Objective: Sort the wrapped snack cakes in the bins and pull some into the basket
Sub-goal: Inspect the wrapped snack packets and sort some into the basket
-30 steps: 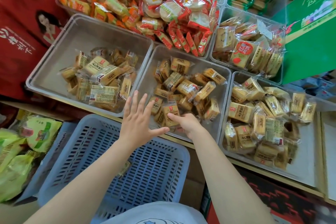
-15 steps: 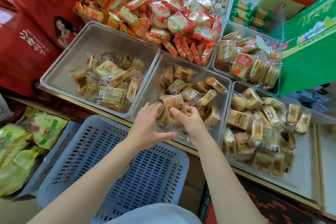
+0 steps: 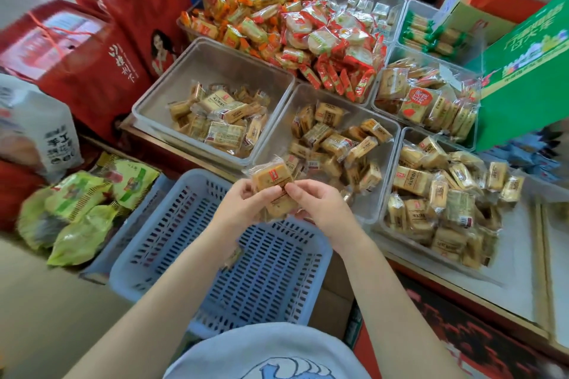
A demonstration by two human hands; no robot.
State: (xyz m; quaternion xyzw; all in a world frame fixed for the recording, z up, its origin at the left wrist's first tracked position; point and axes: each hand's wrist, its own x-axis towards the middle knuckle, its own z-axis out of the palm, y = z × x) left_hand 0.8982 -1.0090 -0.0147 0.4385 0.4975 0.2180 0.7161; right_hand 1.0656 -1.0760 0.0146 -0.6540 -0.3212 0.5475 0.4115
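Head view. Pinching, in both grips above the far rim of the basket: small clear-wrapped tan snack cakes [image 3: 272,191], topmost one tilted, a red label at its corner. Left hand [image 3: 246,206] curling thumb and fingers round the left edge; right hand [image 3: 320,209] clamping the right edge with thumb on top. Sitting directly below: pale blue slotted plastic basket [image 3: 147,237], one small wrapped piece lying inside, partly hidden by the left forearm. Standing just beyond on the counter [image 3: 520,271]: clear rectangular middle bin [image 3: 363,209], holding more loose tan cakes; matching left bin [image 3: 160,101] and right bin [image 3: 409,138] flanking it, touching.
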